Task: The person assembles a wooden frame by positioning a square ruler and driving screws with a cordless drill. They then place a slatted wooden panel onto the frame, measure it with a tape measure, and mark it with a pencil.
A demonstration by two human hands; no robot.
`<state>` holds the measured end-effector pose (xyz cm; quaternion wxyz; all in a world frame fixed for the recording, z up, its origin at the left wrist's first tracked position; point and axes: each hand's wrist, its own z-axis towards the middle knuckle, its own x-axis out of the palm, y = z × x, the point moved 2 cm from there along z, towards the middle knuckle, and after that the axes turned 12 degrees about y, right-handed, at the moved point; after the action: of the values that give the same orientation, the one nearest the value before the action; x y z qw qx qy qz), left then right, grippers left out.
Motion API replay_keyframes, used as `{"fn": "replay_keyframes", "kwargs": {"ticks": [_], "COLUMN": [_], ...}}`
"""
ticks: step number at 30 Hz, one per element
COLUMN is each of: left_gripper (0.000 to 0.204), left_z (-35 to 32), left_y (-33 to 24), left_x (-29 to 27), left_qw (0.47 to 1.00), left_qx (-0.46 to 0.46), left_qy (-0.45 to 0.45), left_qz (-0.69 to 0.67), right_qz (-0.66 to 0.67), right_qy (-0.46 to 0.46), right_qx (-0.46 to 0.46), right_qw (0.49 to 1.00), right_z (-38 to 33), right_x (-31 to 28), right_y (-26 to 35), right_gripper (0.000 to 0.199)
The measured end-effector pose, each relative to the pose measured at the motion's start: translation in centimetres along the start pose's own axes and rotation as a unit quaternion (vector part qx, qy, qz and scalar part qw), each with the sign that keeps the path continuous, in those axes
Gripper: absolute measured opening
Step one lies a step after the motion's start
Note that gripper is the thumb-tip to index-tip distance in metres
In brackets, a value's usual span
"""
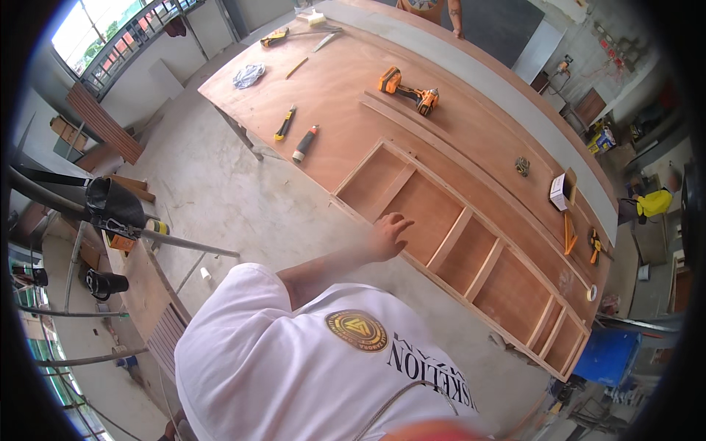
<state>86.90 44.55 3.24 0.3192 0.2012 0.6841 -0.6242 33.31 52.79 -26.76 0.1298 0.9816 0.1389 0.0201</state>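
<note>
My left hand (390, 237) reaches over the near edge of a long wooden frame (450, 241) with several crosspieces, lying on a plywood-topped table (323, 95). Its fingers are loosely bent and apart, with nothing in them. Whether the hand touches the frame I cannot tell. Beyond the frame lies an orange and black cordless drill (425, 101), next to a long wooden strip (426, 132). Nearer the table's left edge are a yellow and black utility knife (285, 122) and a dark cylinder with a red end (305, 144). My right hand is out of view.
A crumpled plastic bag (248, 76) and a thin yellow stick (296, 68) lie at the far left. An opened box (562, 189) and a tape roll (591, 292) sit on the right. Another person's hand (457, 33) rests at the far edge. Metal tubing (191, 242) stands left.
</note>
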Motion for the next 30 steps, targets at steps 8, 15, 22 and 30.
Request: {"fn": "replay_keyframes", "kwargs": {"ticks": [8, 15, 22, 30], "left_gripper": [0.051, 0.041, 0.085, 0.093], "left_z": [-9.7, -15.6, -5.2, 3.1], "left_y": [11.3, 20.5, 26.3, 32.7], "left_x": [-6.3, -12.3, -23.0, -27.1], "left_qw": [0.994, 0.971, 0.914, 0.933], "left_qx": [-0.059, -0.182, -0.340, -0.325], "left_qy": [-0.082, -0.116, -0.218, -0.113], "left_qz": [-0.032, -0.105, 0.037, 0.107], "right_qz": [-0.060, 0.201, 0.142, 0.101], "right_qy": [-0.068, 0.015, -0.076, -0.128], "right_qx": [-0.189, -0.300, -0.228, -0.171], "right_qw": [0.978, 0.932, 0.960, 0.972], "right_z": [-5.9, -11.8, -11.2, -9.7], "right_x": [7.7, 15.9, 17.5, 20.4], "right_y": [13.5, 23.8, 26.6, 27.4], "right_gripper": [0.038, 0.066, 0.049, 0.052]}}
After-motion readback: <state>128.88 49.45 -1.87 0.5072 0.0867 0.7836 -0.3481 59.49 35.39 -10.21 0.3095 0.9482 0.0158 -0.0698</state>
